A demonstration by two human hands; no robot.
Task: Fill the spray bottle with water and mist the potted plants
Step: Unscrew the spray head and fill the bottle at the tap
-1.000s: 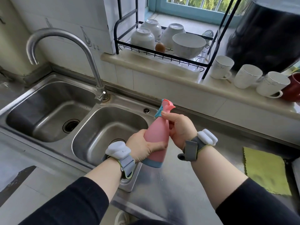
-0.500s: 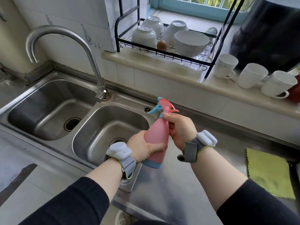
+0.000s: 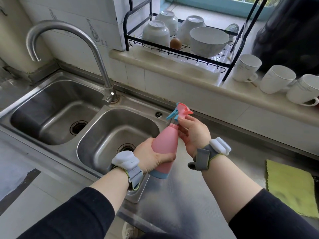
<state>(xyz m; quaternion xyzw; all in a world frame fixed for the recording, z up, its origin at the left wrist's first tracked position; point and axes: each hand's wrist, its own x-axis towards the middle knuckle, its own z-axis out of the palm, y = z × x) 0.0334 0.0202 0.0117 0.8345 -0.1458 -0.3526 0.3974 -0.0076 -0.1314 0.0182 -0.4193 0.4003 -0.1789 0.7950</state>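
**Spray head comes free of the bottle neck**

Half a second ago the pink-and-blue trigger spray head [image 3: 181, 111] sat down on the pink plastic spray bottle with the blue base [image 3: 164, 149]; now it stands lifted just above the bare threaded neck, tilted, with a thin tube seeming to run from it into the opening. By my reading the unscrewing is done, so the bottle is nearly ready to go under water, and no misting has begun.

The left hand [image 3: 151, 156] is wrapped round the lower body of the bottle, fingers curled across its front, holding it tilted over the steel worktop [image 3: 181, 195] just right of the right-hand basin of the stainless double sink [image 3: 110, 135]. The right hand [image 3: 194, 133] pinches the spray head at its collar, fingertips closed on it. The curved steel tap [image 3: 82, 47] spouts over the left basin, well away from the bottle; no water is seen running.
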